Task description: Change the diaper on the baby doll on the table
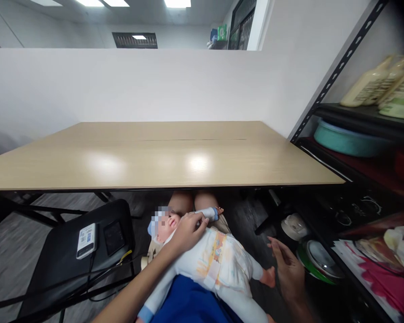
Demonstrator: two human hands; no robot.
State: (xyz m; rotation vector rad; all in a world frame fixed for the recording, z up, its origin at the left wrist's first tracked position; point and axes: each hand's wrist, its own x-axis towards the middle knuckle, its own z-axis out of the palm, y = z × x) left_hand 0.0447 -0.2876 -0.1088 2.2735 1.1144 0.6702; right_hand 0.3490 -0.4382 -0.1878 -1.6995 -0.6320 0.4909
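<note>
A baby doll (191, 264) lies on its back across my lap, its head to the left and its feet to the lower right. It wears a white outfit with light blue cuffs, a pale blue hat and a white diaper (234, 251) with a printed orange waistband. My left hand (190, 231) rests on the doll's chest, its fingers curled over the chest beside the doll's raised arm. To the right of the doll's bare foot (268, 277), my right hand (289, 269) hangs in the air with nothing in it, fingers loosely bent and apart from the doll.
A wooden table (175, 157) stands just ahead, above my knees. On the left, a black chair (60, 242) holds a white device (86, 241), a dark phone (114, 237) and cables. Right, a rack carries bottles (373, 85), a teal basin (350, 140) and pink cloth (387, 280).
</note>
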